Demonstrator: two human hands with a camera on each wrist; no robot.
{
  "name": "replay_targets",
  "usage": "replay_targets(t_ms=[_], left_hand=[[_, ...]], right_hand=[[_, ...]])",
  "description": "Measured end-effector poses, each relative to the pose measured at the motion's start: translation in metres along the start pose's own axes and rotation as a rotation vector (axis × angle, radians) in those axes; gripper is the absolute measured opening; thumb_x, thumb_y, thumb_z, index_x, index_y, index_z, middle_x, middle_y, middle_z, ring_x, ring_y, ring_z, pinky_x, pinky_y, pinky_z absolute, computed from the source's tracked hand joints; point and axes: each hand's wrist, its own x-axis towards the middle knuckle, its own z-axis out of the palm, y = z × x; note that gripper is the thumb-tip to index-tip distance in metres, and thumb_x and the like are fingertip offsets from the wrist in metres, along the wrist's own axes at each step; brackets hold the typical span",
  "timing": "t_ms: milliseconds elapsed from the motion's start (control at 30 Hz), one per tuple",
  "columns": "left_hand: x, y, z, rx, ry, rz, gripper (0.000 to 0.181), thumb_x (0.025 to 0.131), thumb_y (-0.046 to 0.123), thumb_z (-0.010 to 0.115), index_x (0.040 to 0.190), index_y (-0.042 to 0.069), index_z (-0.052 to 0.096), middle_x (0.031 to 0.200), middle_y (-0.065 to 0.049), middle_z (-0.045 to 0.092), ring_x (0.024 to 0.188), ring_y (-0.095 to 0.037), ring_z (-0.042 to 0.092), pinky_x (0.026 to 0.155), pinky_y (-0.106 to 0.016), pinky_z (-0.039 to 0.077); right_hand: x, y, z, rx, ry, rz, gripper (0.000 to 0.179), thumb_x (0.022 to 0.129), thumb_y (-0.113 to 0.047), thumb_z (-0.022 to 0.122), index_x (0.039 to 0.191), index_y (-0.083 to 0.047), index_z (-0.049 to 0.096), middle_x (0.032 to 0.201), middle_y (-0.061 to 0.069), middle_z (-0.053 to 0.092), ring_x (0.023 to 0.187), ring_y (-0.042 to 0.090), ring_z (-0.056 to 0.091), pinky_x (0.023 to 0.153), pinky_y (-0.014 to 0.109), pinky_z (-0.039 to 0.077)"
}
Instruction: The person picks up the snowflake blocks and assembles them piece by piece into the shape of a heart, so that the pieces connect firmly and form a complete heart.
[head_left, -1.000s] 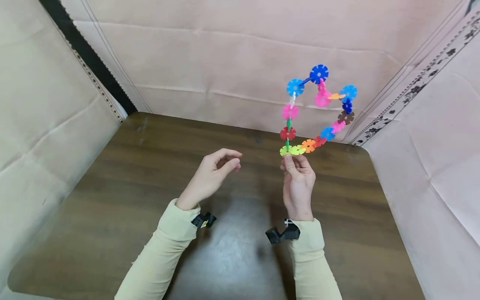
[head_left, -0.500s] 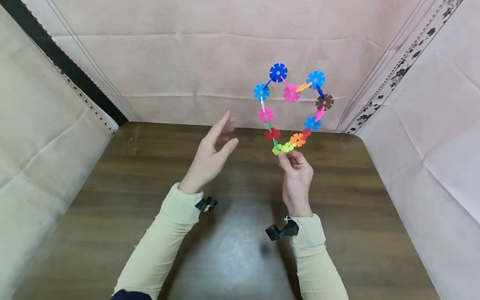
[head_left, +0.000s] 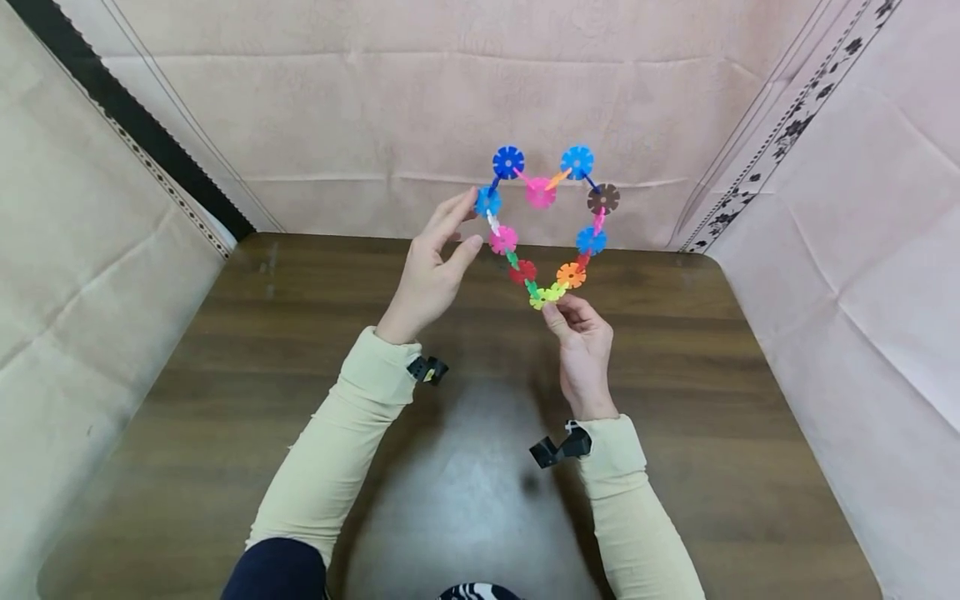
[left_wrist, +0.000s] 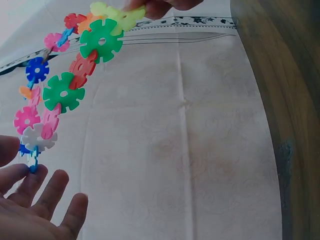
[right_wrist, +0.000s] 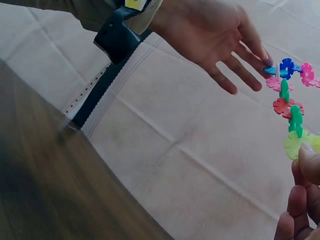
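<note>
Colourful notched plastic snowflake discs [head_left: 541,194] are slotted together into a heart-shaped loop, held upright above the table's far edge. My right hand [head_left: 585,354] pinches the yellow-green disc [head_left: 539,300] at its bottom point between thumb and fingers. At the upper left, the straight fingertips of my left hand [head_left: 426,279] touch the light blue disc [head_left: 488,202], and the thumb stands apart from it. Seen from the left wrist, the loop is nearly edge-on, with green discs [left_wrist: 93,40] in front and the left fingers spread below the white disc [left_wrist: 39,136].
A dark wooden table [head_left: 225,400] lies under both forearms. Pale cloth walls [head_left: 315,108] enclose it at the back and sides. Each wrist wears a black camera mount [head_left: 561,446]. A bit of black-and-white patterned material [head_left: 478,592] shows at the bottom edge.
The right hand has brought the disc loop leftward and turned it to face the head camera. My left hand has reached up and forward, and its fingertips now meet the light blue disc.
</note>
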Motion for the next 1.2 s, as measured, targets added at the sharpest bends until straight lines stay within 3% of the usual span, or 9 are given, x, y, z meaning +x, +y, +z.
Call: replay_targets(t_ms=[233, 533, 733, 1200], left_hand=[[-0.001, -0.006, 0.006, -0.006, 0.018, 0.007, 0.048, 0.097, -0.001, 0.053, 0.143, -0.006, 0.041, 0.143, -0.020, 0.044, 0.128, -0.028, 0.047, 0.101, -0.031, 0.040], [-0.004, -0.016, 0.004, -0.005, 0.036, -0.050, 0.050, 0.096, -0.005, 0.052, 0.145, -0.002, 0.040, 0.145, -0.016, 0.043, 0.128, -0.027, 0.047, 0.102, -0.037, 0.042], [-0.003, -0.022, 0.003, -0.008, 0.025, -0.038, 0.049, 0.096, -0.005, 0.050, 0.144, -0.005, 0.040, 0.145, -0.019, 0.042, 0.127, -0.031, 0.046, 0.101, -0.044, 0.042], [-0.002, -0.030, 0.000, 0.024, 0.001, -0.063, 0.050, 0.098, -0.003, 0.048, 0.147, 0.001, 0.038, 0.148, -0.015, 0.040, 0.132, -0.022, 0.043, 0.104, -0.032, 0.036]], right_hand=[[-0.003, 0.007, 0.000, -0.056, 0.004, -0.008, 0.022, 0.082, -0.007, 0.078, 0.097, 0.007, 0.069, 0.086, 0.007, 0.071, 0.078, 0.015, 0.061, 0.071, 0.025, 0.050], [0.000, 0.012, -0.001, -0.073, -0.026, 0.003, 0.026, 0.082, -0.007, 0.078, 0.099, 0.010, 0.069, 0.088, 0.011, 0.071, 0.076, 0.016, 0.062, 0.071, 0.025, 0.051], [0.002, 0.014, -0.002, -0.093, -0.034, 0.005, 0.028, 0.082, -0.007, 0.078, 0.099, 0.012, 0.068, 0.087, 0.007, 0.073, 0.076, 0.015, 0.063, 0.070, 0.025, 0.051], [0.004, 0.015, -0.003, -0.106, -0.086, 0.031, 0.015, 0.082, -0.007, 0.078, 0.095, 0.000, 0.074, 0.089, 0.007, 0.073, 0.077, 0.017, 0.064, 0.070, 0.024, 0.052]])
